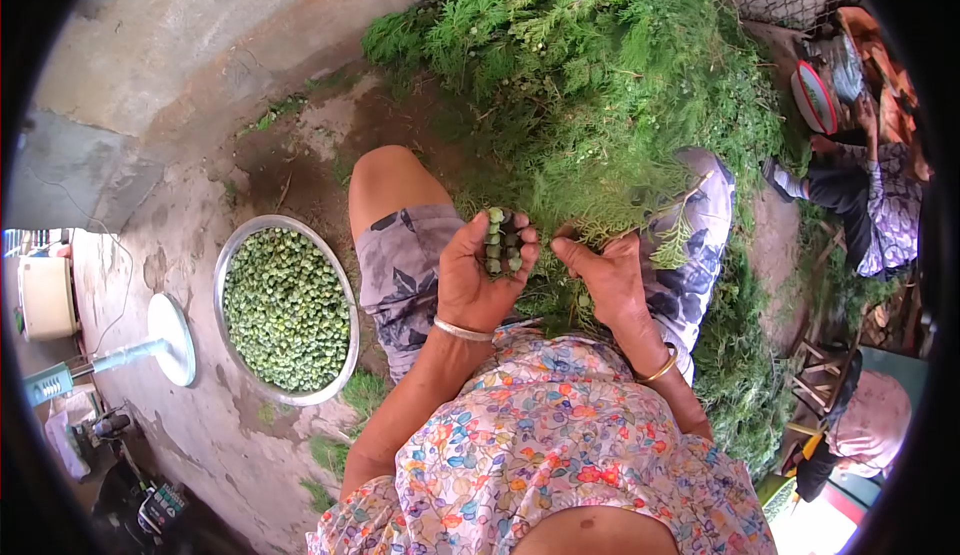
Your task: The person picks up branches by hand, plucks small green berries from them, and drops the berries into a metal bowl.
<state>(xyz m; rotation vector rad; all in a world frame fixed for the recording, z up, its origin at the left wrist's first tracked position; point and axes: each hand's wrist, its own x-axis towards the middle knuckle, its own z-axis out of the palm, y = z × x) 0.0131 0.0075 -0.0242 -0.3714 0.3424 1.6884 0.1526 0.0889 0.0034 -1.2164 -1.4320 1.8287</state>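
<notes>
My left hand (pixel 468 273) is cupped, with its fingers curled round several small green cones (pixel 494 240) that show in the palm. Just to its right, my right hand (pixel 608 277) has thumb and fingers closed on a flat, feathery evergreen sprig (pixel 672 243), which spreads over my right knee. The fingertips of the two hands are close together above my lap. Left of my legs, a round metal basin (pixel 351 340) on the floor holds a heap of similar green cones.
A large pile of cut evergreen branches (pixel 610 65) lies in front and along my right side. At left, a pedestal fan (pixel 172 340) lies across the view. Two other people sit at right, one by a red-rimmed basin (pixel 815 98); a wall (pixel 220 45) stands at upper left.
</notes>
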